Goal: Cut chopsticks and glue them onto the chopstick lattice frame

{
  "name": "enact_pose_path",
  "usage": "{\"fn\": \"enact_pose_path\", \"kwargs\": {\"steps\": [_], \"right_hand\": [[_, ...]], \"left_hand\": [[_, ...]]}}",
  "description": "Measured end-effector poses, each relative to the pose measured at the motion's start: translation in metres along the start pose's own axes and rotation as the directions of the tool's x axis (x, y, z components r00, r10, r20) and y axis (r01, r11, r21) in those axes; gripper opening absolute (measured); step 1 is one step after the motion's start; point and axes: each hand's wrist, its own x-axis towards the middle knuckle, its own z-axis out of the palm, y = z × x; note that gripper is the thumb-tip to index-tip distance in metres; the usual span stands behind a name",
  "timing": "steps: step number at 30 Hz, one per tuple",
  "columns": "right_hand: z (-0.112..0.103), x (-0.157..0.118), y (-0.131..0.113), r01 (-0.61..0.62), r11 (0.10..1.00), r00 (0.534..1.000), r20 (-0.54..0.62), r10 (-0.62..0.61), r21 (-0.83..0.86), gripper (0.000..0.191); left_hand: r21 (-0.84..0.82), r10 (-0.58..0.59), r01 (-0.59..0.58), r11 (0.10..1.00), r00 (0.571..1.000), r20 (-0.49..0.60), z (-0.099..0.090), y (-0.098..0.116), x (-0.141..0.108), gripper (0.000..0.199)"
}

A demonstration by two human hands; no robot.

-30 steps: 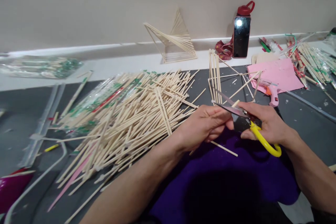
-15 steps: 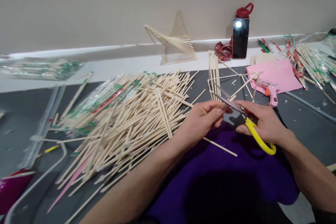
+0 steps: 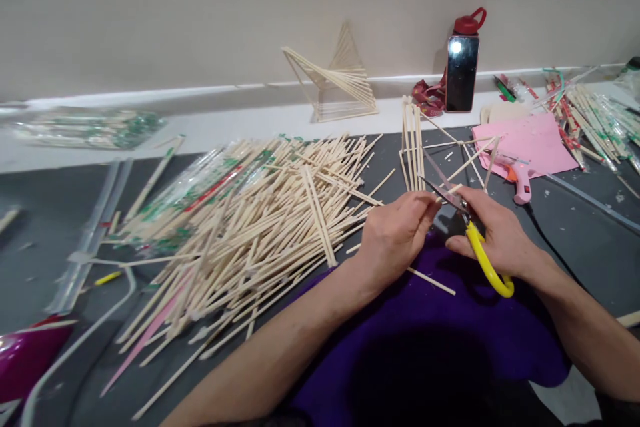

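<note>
My right hand (image 3: 493,223) is closed on a pair of scissors (image 3: 480,253) with yellow handles, its blades parted and pointing up and left. My left hand (image 3: 397,227) pinches a thin wooden stick (image 3: 454,190), whose end sticks out beside the scissor blades. Whether the blades touch the stick, I cannot tell. Just beyond my hands stands a small stick frame (image 3: 413,147) with upright and slanting sticks. Another loose stick (image 3: 434,281) lies over the purple cloth (image 3: 400,347) below my left hand.
A large heap of wooden sticks (image 3: 260,233) spreads to the left, with wrapped chopsticks (image 3: 200,180) behind. A pink glue gun (image 3: 521,181) lies by a pink sheet (image 3: 530,140). At the back stand a twisted stick model (image 3: 345,80) and a phone (image 3: 461,73) against a red-capped bottle (image 3: 467,23).
The view has shifted slightly. My left hand has turned into a tighter pinch, and the stick's end now shows at the scissors. The scissors have stayed in my right hand.
</note>
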Motion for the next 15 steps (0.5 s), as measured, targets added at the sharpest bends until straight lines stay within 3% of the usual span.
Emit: {"fn": "enact_pose_path", "kwargs": {"steps": [5, 9, 11, 15], "right_hand": [[-0.001, -0.001, 0.002, 0.073, 0.997, 0.997, -0.021, -0.073, 0.022, 0.06], [-0.004, -0.001, 0.001, 0.103, 0.994, 0.994, -0.025, -0.103, 0.021, 0.06], [-0.005, -0.001, 0.0, 0.115, 0.993, 0.993, -0.019, -0.115, 0.034, 0.061], [-0.008, -0.002, 0.0, 0.126, 0.991, 0.992, -0.012, -0.126, 0.045, 0.06]], "left_hand": [[-0.055, -0.037, 0.037, 0.998, 0.999, 0.003, -0.001, 0.001, 0.001, 0.024], [-0.209, -0.123, 0.138, 0.968, 0.989, 0.087, -0.01, 0.001, 0.006, 0.022], [-0.329, -0.216, 0.27, 0.905, 0.958, 0.19, -0.015, 0.002, 0.01, 0.02], [-0.53, -0.347, 0.519, 0.671, 0.851, 0.394, -0.022, 0.007, 0.016, 0.022]]}}
